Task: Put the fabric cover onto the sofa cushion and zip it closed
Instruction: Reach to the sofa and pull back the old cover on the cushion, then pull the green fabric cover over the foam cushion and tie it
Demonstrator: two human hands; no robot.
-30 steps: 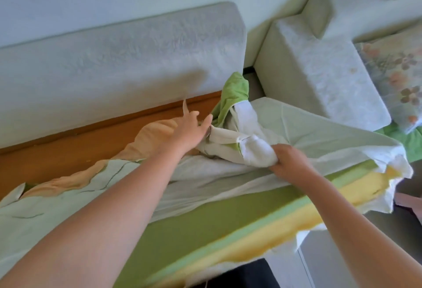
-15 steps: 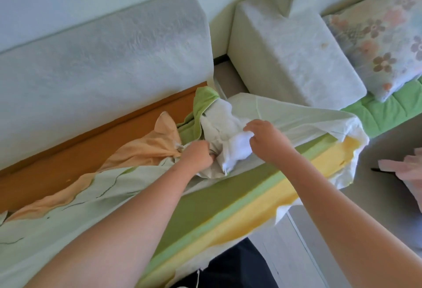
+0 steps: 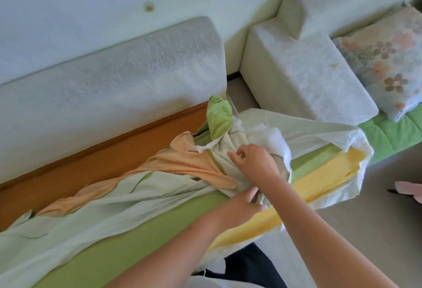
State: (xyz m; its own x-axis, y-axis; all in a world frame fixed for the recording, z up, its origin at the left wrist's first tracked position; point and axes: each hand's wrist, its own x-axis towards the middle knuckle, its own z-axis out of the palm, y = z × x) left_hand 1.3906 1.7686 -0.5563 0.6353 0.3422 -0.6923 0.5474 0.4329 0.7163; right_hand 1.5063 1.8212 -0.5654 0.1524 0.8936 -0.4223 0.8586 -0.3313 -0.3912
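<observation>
The cover lies bunched on top of the long cushion, which runs from near left to far right; its bare yellow end sticks out right of both hands; the left hand pinches the cover's front edge; the right hand, nearer that end, lays bent fingers on the bunch; I cannot tell if they grip.

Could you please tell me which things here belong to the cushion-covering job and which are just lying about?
Job: fabric cover, sofa cushion, left hand and right hand holding the cover.
Lying about: floral pillow, grey back cushion, white block cushion, pink object.
</observation>
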